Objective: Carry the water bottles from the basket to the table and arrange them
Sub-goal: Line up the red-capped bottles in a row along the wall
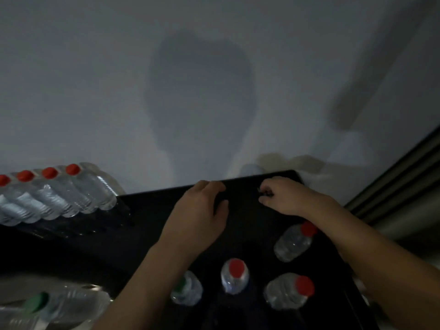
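Note:
A black table [147,210] stands against a pale wall. My left hand [200,210] hovers near its far edge, fingers curved and apart from the thumb, with nothing visible in it. My right hand [283,196] lies curled beside it; in the dim light I cannot make out anything between its fingers. A row of several red-capped water bottles [71,191] stands at the table's far left. Nearer to me are three loose red-capped bottles [294,241] [234,276] [289,291] and a green-capped bottle [187,291]. No basket can be made out.
Another green-capped bottle [62,306] lies on a grey surface at the lower left, below the table. A dark ribbed frame [395,186] runs diagonally along the right. The wall [95,91] carries my shadow. The scene is very dim.

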Tool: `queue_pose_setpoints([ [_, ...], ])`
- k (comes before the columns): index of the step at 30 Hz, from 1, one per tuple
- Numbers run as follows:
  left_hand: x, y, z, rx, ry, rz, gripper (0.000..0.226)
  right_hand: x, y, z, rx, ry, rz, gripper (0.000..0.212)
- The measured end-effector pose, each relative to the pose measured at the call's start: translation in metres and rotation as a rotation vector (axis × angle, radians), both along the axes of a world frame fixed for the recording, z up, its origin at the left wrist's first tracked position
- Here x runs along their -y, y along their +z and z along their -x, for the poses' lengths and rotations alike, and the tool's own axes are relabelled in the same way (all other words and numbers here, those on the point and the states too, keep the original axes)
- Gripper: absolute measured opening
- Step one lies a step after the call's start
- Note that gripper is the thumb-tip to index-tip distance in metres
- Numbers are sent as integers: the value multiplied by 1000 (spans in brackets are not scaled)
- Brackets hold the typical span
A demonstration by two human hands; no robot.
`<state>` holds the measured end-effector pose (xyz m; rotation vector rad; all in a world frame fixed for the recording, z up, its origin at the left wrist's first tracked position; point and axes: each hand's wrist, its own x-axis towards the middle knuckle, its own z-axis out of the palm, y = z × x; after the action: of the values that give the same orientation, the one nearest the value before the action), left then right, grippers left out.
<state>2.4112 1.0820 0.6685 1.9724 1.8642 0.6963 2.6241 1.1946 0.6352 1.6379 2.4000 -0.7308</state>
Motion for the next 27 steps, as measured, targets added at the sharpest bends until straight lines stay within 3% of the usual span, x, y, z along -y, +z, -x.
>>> queue_pose_setpoints([
  [3, 12, -7, -38, -60, -61, 151, 36, 21, -2, -42, 13, 13, 17, 27],
  [6, 24, -16, -65, -285, -94, 476, 46, 51, 4, -52, 1, 88, 92, 23],
  [8, 33, -26, -72, -372, -85, 672, 50, 74, 8, -47, 84, 214, 127, 32],
  [10, 41, -37, -74, -421, -47, 734, 45, 91, 7, -42, 210, 367, 18, 44],
  [16, 53, -50, -74, -441, 6, 657, 23, 118, -7, -43, 376, 498, 187, 45],
  [22, 38, -32, -54, -334, 88, 508, 15, 86, 1, -12, 221, 481, 130, 19],
  [27, 23, 4, 2, -238, 148, 339, 15, 54, 28, 48, 85, 414, 17, 21],
])
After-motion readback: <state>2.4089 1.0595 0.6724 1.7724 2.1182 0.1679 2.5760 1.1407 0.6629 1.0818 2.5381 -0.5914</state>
